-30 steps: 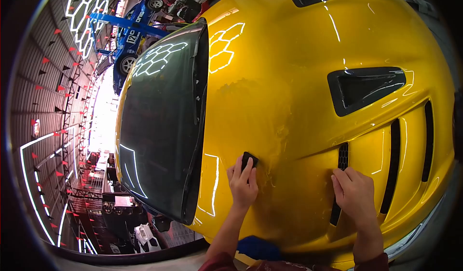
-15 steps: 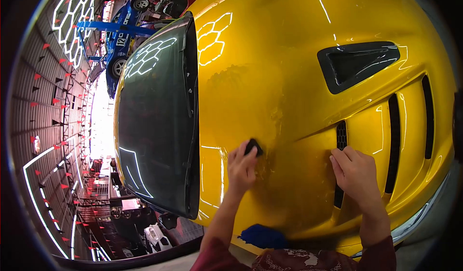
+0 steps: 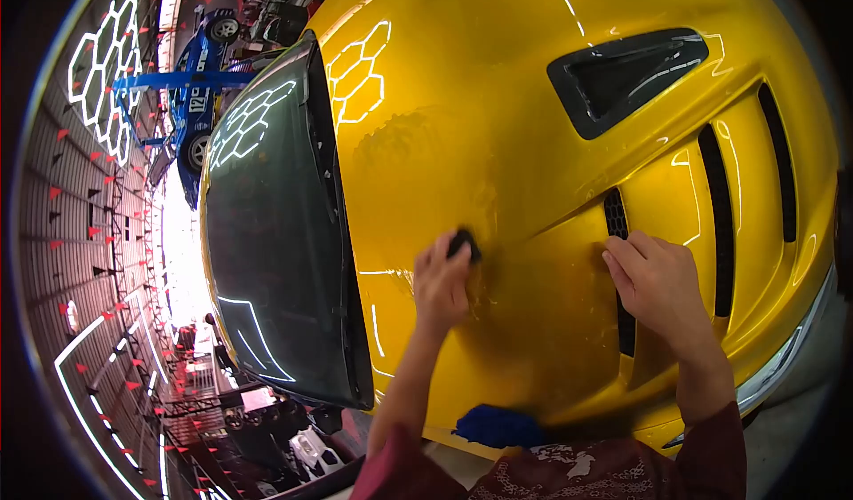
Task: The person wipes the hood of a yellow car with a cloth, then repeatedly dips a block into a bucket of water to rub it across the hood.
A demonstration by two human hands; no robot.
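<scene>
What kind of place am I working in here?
Probably a car workshop or detailing shop: the yellow car fills most of the view, a blue car marked 12 is beyond it, and bright hexagonal lights are mounted overhead.

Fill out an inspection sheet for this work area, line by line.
Surface: yellow hood, glossy, reflecting lights; a smeary patch shows near the windshield.
Job's things: small black block, at the hood; exact contact is hidden.
Clutter: crumpled blue cloth at the hood's edge nearest the person.
Hands: left hand grips the block; right hand is by a slotted vent, fingers curled, contents hidden.
Cables: nothing seen on the hood.
Surroundings: blue car marked 12 beyond the windshield; red and black pennants strung overhead.
</scene>
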